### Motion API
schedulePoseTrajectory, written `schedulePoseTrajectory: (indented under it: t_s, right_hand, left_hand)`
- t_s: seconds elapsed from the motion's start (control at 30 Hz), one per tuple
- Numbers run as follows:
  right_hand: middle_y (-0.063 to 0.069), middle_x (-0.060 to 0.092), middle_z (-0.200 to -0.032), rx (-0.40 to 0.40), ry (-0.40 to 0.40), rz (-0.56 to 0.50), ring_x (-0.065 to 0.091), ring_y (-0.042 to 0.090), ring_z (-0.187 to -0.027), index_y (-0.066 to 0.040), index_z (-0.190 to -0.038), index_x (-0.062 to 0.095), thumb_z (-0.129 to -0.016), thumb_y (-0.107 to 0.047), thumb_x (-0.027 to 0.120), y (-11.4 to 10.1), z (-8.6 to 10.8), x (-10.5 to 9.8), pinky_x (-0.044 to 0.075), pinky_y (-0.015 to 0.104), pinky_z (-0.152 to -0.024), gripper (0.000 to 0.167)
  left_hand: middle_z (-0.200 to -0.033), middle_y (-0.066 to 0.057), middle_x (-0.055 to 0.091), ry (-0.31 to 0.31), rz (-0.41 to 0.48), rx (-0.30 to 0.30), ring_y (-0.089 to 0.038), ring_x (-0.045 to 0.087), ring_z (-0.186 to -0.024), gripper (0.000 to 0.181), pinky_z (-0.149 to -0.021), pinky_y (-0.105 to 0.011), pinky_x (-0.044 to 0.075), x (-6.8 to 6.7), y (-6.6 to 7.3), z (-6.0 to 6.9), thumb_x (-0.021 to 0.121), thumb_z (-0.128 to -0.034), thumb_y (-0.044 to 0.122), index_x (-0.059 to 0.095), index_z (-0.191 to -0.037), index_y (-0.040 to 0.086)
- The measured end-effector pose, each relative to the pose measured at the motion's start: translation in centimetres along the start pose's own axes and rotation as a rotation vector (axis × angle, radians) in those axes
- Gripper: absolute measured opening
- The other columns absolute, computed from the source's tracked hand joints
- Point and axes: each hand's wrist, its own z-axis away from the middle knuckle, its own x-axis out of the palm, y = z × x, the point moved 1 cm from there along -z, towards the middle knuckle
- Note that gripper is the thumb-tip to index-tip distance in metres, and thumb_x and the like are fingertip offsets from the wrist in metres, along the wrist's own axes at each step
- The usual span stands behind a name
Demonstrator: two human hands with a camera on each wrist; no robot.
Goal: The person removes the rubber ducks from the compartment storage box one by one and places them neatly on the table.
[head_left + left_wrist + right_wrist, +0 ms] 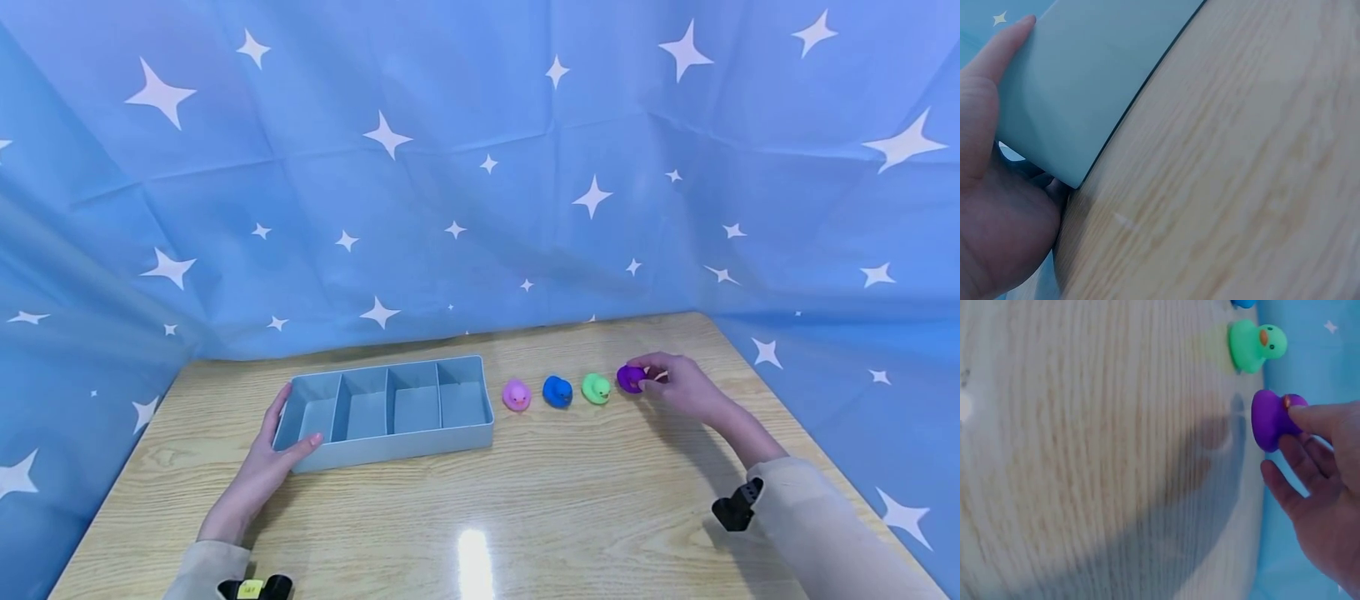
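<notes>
My right hand (678,385) pinches a purple rubber duck (1267,422) between thumb and fingers at the right end of a row of ducks. Whether that duck touches the table cannot be told. To its left stand a green rubber duck (596,388), a blue rubber duck (557,392) and a pink rubber duck (517,395). At the left, a blue-grey divided box (405,444) shows several compartments with nothing in them. My left hand (266,462) grips its left end, thumb over the front edge and fingers along the left side. The left wrist view shows the box's outer wall (1085,81) close up.
The box and ducks are on a light wood-grain table (570,500), towards its back edge. A blue curtain with white stars (480,192) hangs behind it and at both sides. The pink duck stands just right of the box.
</notes>
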Motion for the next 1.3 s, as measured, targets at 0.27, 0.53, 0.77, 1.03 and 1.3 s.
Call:
schedulePoseTrajectory:
  t_s: [0.27, 0.53, 0.77, 1.03, 1.3]
  right_hand:
    - [0.022, 0.069, -0.110, -0.020, -0.046, 0.005, 0.065, 0.030, -0.093, 0.012, -0.123, 0.066, -0.090, 0.011, 0.065, 1.1, 0.2, 0.4, 0.057, 0.029, -0.077, 0.033]
    - [0.026, 0.068, -0.117, 0.005, -0.045, -0.008, 0.067, 0.038, -0.102, 0.011, -0.128, 0.065, -0.098, -0.002, 0.065, 1.4, 0.2, 0.6, 0.060, 0.043, -0.084, 0.033]
    - [0.031, 0.065, -0.120, 0.057, -0.021, -0.005, 0.069, 0.043, -0.100, 0.010, -0.129, 0.064, -0.099, -0.003, 0.064, 1.5, 0.2, 0.9, 0.060, 0.037, -0.078, 0.033]
    - [0.033, 0.064, -0.122, 0.046, -0.014, -0.001, 0.067, 0.046, -0.103, 0.012, -0.129, 0.063, -0.099, 0.000, 0.063, 1.2, 0.2, 0.9, 0.060, 0.040, -0.079, 0.032]
    - [0.034, 0.062, -0.125, 0.053, -0.020, 0.000, 0.067, 0.046, -0.103, 0.012, -0.129, 0.063, -0.099, 0.000, 0.063, 1.0, 0.3, 0.9, 0.060, 0.046, -0.081, 0.033]
  left_hand:
    - [-0.170, -0.017, -0.015, -0.002, -0.005, 0.006, -0.048, -0.013, -0.152, 0.101, -0.111, -0.081, 0.005, 0.0, -0.1, 0.0, 0.068, -0.0995, 0.031, -0.010, -0.164, 0.038]
    - [-0.169, -0.018, -0.015, -0.005, -0.009, 0.000, -0.049, -0.013, -0.152, 0.102, -0.110, -0.081, 0.005, -0.1, -0.2, -0.1, 0.069, -0.0990, 0.033, -0.010, -0.164, 0.040]
    - [-0.169, -0.018, -0.015, -0.004, -0.006, 0.005, -0.049, -0.012, -0.152, 0.102, -0.110, -0.081, 0.006, -0.1, -0.3, -0.1, 0.069, -0.0991, 0.032, -0.009, -0.164, 0.040]
    - [-0.169, -0.017, -0.016, -0.006, -0.004, 0.006, -0.049, -0.013, -0.152, 0.101, -0.110, -0.081, 0.006, -0.1, -0.4, -0.1, 0.068, -0.0995, 0.031, -0.009, -0.164, 0.041]
    - [-0.169, -0.017, -0.016, -0.007, 0.004, 0.017, -0.049, -0.014, -0.152, 0.101, -0.110, -0.081, 0.005, -0.1, -0.4, -0.2, 0.068, -0.0998, 0.029, -0.009, -0.164, 0.039]
